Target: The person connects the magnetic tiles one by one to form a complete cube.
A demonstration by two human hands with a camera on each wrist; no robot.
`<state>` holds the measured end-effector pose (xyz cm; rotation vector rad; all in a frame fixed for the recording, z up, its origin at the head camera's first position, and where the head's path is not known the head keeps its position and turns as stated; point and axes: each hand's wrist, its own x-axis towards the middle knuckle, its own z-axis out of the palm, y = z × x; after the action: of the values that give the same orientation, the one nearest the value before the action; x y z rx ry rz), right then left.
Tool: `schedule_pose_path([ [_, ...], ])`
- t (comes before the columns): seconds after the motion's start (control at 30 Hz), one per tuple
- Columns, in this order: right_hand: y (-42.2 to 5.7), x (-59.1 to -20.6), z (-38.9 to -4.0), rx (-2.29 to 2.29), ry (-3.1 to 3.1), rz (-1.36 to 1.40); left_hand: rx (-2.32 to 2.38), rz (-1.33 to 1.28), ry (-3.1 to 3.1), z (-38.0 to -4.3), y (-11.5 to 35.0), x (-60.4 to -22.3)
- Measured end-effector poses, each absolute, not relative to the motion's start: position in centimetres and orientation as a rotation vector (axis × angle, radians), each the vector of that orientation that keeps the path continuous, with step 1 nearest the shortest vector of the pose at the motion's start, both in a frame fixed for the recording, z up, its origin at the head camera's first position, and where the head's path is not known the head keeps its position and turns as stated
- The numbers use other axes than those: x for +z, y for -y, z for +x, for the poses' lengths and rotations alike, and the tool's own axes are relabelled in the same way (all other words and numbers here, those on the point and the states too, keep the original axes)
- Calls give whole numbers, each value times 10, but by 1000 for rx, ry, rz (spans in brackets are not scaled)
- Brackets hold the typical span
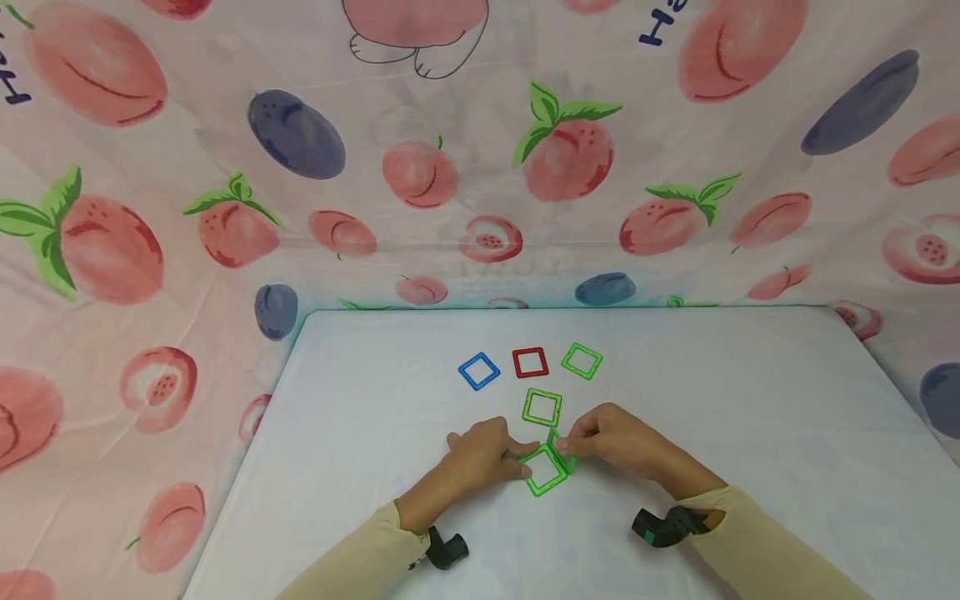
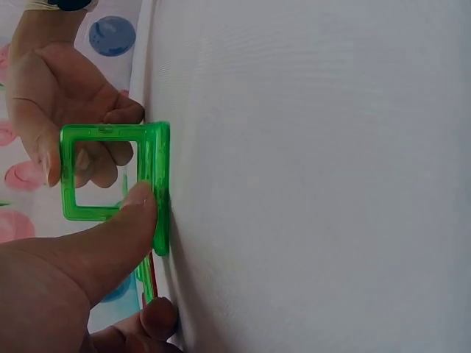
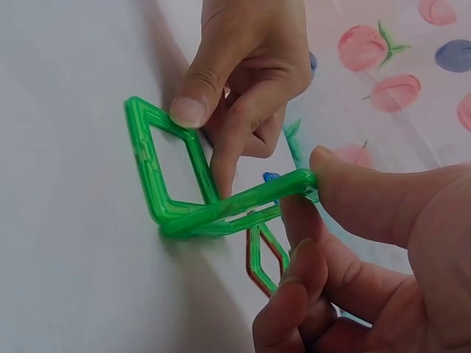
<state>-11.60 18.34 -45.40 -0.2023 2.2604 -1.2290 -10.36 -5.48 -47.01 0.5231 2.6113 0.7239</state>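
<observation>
One white table (image 1: 750, 383) lay beneath: the left hand (image 1: 483, 454) pressed a flat, green, translucent plastic square (image 3: 146, 165) there; the right hand (image 1: 618, 437) pinched a raised green plastic square (image 3: 243, 202) adjoining it. Keeping their meeting edges flush seemed wisest.

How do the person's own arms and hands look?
The left hand and right hand are ungloved. The left sleeve and right sleeve are plain beige. The left wrist device and right wrist device are black, the right one with a small greenish patch.
</observation>
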Motion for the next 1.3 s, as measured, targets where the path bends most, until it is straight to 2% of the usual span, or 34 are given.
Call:
schedule_pose_path([
  [0.7, -191, -454, -111, -1138, -2299, -238, 718, 520, -2603, -101, 56, -467],
  [1.3, -195, -454, -109, -1187, -2305, -469, 960, 500, -2510, -107, 73, -475],
])
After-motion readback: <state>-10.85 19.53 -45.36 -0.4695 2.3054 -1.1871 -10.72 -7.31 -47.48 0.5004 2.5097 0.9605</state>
